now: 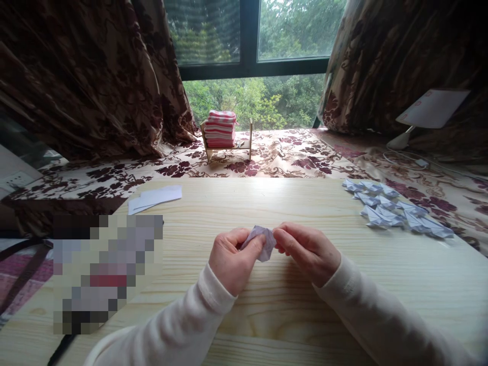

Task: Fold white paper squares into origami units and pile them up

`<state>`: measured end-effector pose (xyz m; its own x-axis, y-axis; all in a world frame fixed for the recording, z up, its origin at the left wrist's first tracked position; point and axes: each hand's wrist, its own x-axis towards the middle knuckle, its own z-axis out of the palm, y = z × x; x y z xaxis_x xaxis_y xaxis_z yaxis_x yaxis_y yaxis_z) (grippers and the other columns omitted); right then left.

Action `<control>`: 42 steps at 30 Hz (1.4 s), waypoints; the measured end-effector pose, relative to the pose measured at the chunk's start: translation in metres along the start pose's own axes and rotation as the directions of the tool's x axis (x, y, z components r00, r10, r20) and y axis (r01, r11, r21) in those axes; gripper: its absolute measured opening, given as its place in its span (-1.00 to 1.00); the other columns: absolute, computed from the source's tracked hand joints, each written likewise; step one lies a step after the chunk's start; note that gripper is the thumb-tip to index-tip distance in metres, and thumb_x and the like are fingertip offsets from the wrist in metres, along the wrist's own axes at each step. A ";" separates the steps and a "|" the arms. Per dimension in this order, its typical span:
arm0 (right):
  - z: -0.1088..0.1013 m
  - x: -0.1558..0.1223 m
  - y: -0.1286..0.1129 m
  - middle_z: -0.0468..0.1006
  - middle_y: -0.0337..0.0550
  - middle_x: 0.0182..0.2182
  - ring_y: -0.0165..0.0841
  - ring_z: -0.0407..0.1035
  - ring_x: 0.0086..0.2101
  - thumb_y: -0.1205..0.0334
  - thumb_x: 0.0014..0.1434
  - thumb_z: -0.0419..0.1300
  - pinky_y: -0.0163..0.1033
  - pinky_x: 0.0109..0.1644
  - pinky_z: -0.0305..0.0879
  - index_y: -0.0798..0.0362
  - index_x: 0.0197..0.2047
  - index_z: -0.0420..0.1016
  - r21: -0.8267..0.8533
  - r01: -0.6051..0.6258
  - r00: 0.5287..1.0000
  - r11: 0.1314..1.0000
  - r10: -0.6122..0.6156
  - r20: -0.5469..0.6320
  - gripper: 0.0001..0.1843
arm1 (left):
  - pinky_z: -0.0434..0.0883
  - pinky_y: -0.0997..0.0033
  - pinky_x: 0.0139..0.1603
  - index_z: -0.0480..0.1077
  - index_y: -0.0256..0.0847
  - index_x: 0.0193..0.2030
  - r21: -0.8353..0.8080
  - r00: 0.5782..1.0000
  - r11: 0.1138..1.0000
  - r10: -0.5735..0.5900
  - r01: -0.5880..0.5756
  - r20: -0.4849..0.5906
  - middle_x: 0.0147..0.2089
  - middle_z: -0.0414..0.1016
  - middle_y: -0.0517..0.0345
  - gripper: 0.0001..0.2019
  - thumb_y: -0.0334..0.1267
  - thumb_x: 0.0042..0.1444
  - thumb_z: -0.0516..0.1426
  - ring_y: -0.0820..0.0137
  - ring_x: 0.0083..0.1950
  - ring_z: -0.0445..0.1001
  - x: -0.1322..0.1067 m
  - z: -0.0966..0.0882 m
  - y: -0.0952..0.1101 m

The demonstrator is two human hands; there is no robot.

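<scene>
Head view: I pinch a small folded paper (270, 248) in my left hand (232, 260), the thumb (254, 250) laid across its face and the other fingers curled mostly out of sight behind it. My right hand (310, 251) has its bent fingertips (280, 236) at the paper's right edge; whether they grip it, I cannot tell. The piece sits between my hands, above the wooden table (183, 312). Both wrists angle inward, my white sleeves (163, 325) slanting in from the lower corners.
</scene>
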<state>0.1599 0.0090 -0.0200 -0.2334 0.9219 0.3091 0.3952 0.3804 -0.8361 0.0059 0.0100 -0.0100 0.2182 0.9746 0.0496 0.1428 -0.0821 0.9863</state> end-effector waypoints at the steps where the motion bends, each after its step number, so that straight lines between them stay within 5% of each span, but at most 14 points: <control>1: 0.000 -0.001 0.001 0.35 -0.24 -0.62 -0.46 0.24 -0.56 0.10 0.20 0.02 -0.35 -0.50 0.23 0.10 -0.49 0.36 -0.010 0.007 1.000 1.000 -0.007 -0.007 -0.68 | 0.28 0.46 -0.40 0.51 -0.33 -0.49 -0.015 1.000 1.000 -0.016 0.016 -0.015 -0.53 0.44 0.13 -0.79 -0.24 0.00 0.13 0.42 -0.44 0.34 0.000 0.000 -0.001; 11: 0.004 -0.005 0.005 0.27 -0.31 -0.63 -0.49 0.15 -0.58 0.19 0.18 0.02 -0.37 -0.51 0.12 0.08 -0.50 0.29 0.053 0.062 0.998 0.997 -0.062 0.004 -0.74 | 0.26 0.48 -0.44 0.44 -0.36 -0.48 -0.133 0.971 0.976 -0.148 0.175 0.189 -0.54 0.39 0.15 -0.79 -0.20 -0.11 0.16 0.46 -0.47 0.30 0.002 -0.002 0.002; 16: 0.004 -0.007 0.002 0.24 -0.30 -0.62 -0.47 0.14 -0.55 0.16 0.21 0.00 -0.36 -0.49 0.11 0.07 -0.52 0.26 0.132 0.075 0.996 0.988 -0.081 0.039 -0.71 | 0.09 0.51 -0.56 0.26 -0.28 -0.62 -0.055 0.984 0.994 -0.090 0.099 0.152 -0.63 0.15 0.27 -0.79 -0.22 -0.07 0.10 0.54 -0.55 0.11 -0.004 -0.001 0.004; 23: -0.003 -0.004 0.003 0.22 -0.31 -0.61 -0.48 0.12 -0.54 0.16 0.21 -0.01 -0.35 -0.47 0.08 0.08 -0.52 0.26 0.141 0.060 0.996 0.988 -0.068 0.055 -0.70 | 0.23 0.50 -0.43 0.41 -0.36 -0.44 -0.174 0.969 0.977 -0.083 0.125 0.231 -0.51 0.33 0.17 -0.77 -0.18 -0.03 0.12 0.47 -0.45 0.26 -0.003 -0.002 0.003; 30: -0.002 -0.005 0.008 0.22 -0.31 -0.62 -0.49 0.10 -0.56 0.21 0.18 0.01 -0.35 -0.49 0.05 0.08 -0.54 0.27 0.157 0.049 0.996 0.986 -0.061 0.068 -0.72 | 0.14 0.50 -0.49 0.19 -0.24 -0.63 -0.253 0.969 0.953 -0.115 0.170 0.217 -0.62 0.11 0.29 -0.68 -0.14 0.07 0.03 0.53 -0.52 0.09 0.000 -0.003 0.001; 36: -0.004 -0.003 0.003 0.22 -0.30 -0.62 -0.48 0.12 -0.55 0.17 0.17 0.02 -0.34 -0.49 0.08 0.09 -0.54 0.26 0.158 0.018 0.996 0.987 -0.031 0.082 -0.72 | 0.17 0.50 -0.48 0.38 -0.34 -0.47 -0.123 0.974 0.988 -0.064 0.092 0.217 -0.53 0.27 0.19 -0.72 -0.12 0.04 0.10 0.50 -0.48 0.20 -0.002 0.000 -0.001; 42: 0.001 -0.003 0.006 0.09 -0.35 -0.66 -0.50 0.01 -0.59 0.03 0.18 0.00 -0.34 -0.54 0.01 0.06 -0.60 0.16 0.158 -0.065 0.994 0.985 0.051 0.094 -0.61 | 0.15 0.49 -0.50 0.35 -0.33 -0.47 -0.060 0.983 0.997 -0.027 0.038 0.182 -0.54 0.22 0.21 -0.73 -0.15 0.09 0.07 0.50 -0.49 0.17 -0.007 0.002 -0.005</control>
<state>0.1617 0.0082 -0.0263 -0.2959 0.9291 0.2220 0.2639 0.3028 -0.9158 0.0061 0.0034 -0.0157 0.3864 0.9223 -0.0060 0.0930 -0.0325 0.9951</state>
